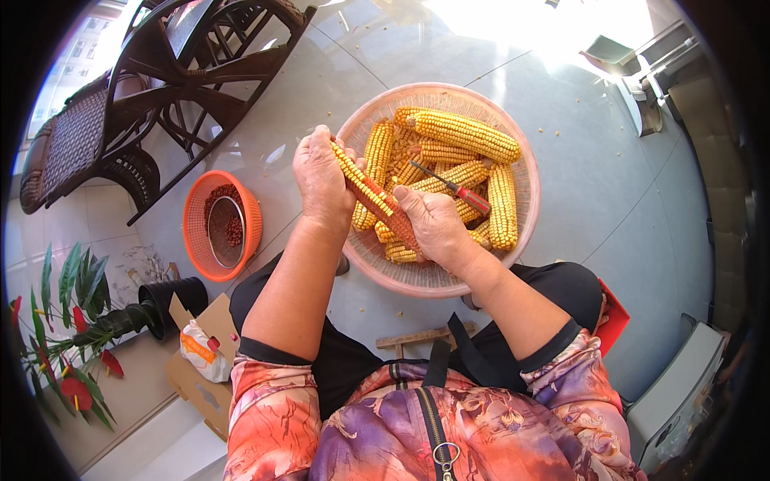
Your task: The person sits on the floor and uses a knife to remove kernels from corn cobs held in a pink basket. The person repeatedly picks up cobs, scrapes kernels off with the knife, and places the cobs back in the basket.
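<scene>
Both hands hold one partly shelled corn cob (385, 207) over a round pink plastic basket (529, 198). My left hand (325, 174) grips its upper left end, where rows of yellow kernels remain beside bare reddish cob. My right hand (433, 222) is closed around the lower, bare part, with the thumb pressed near the edge of the kernels. Several whole ears of corn (469, 135) lie in the basket, with loose kernels between them. A screwdriver with a red and black handle (472, 198) rests on the ears, right of my right hand.
An orange plastic basket (255, 216) holding a metal bowl and dark red pieces stands on the tiled floor at left. A dark woven chair (78, 144), a potted plant (153, 309) and a cardboard box (198, 391) are further left. Scattered kernels dot the floor. A grey stool (680, 391) is at lower right.
</scene>
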A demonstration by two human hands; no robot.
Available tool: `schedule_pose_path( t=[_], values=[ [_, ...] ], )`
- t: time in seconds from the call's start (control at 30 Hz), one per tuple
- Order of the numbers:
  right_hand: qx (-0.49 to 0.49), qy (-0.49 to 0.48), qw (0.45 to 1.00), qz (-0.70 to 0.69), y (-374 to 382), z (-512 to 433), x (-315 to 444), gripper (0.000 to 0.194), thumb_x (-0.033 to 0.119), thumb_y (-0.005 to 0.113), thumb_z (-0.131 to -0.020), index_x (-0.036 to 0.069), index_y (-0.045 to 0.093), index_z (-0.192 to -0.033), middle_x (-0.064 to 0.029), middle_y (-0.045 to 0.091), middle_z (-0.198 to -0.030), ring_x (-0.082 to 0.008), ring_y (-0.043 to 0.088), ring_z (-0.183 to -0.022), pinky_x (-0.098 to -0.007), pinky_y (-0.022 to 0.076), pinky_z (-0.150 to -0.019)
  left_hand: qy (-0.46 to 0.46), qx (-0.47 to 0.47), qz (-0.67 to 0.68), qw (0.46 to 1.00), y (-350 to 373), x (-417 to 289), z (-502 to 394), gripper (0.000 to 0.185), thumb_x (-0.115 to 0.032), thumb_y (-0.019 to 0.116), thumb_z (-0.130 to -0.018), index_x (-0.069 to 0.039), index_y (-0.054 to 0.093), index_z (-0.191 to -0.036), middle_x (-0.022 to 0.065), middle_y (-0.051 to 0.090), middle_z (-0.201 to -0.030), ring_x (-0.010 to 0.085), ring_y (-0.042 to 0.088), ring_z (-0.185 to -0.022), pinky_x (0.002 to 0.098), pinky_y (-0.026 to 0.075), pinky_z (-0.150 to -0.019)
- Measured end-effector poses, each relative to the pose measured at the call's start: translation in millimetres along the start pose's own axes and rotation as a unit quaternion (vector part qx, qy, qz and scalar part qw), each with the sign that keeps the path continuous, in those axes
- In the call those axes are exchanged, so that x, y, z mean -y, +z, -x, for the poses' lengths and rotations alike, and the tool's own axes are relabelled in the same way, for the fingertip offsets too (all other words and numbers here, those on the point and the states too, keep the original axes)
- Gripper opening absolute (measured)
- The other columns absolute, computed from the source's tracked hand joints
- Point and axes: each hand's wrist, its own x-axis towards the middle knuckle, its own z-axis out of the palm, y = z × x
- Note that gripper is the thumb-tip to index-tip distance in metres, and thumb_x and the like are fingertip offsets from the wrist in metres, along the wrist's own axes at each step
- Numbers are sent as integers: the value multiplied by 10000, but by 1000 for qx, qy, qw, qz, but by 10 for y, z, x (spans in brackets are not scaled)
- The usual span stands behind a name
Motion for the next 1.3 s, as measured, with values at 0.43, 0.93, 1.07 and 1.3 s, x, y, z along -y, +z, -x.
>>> schedule_pose_path(
  t=[0.43, 0.93, 1.07, 1.3],
  values=[
    [39, -64, 965, 251, 1, 17, 256, 475, 449, 569, -986, -25, 569, -959, -303, 653, -885, -463, 654, -853, -501, 516, -743, -33, 14, -91, 995, 138, 142, 329, 201, -194, 510, -1029, -75, 451, -879, 42, 471, -698, 145, 489, -552, 305, 486, -504],
    [57, -47, 992, 104, -25, 25, 207, 472, 375, 631, -970, -35, 592, -1201, -263, 668, -917, -386, 677, -897, -414, 528, -824, -45, 32, -59, 997, 109, 184, 289, 197, -198, 526, -1000, -89, 440, -860, 38, 456, -668, 144, 460, -502, 311, 450, -453],
    [52, -34, 997, 50, 13, 22, 149, 590, 428, 702, -901, -13, 561, -1268, -219, 679, -1019, -310, 673, -959, -403, 515, -883, -94, 54, -19, 994, 56, 96, 165, 162, -186, 548, -981, -63, 478, -903, 38, 472, -723, 137, 481, -559, 304, 447, -491],
    [143, 202, 969, 6, 22, 51, 453, 440, 285, 658, -937, 10, 496, -1239, -114, 659, -975, -231, 670, -882, -372, 545, -817, -71, 60, -9, 996, 17, 135, 149, 241, -209, 558, -982, -28, 477, -1117, 65, 519, -861, 166, 565, -678, 316, 522, -620]
  ],
)
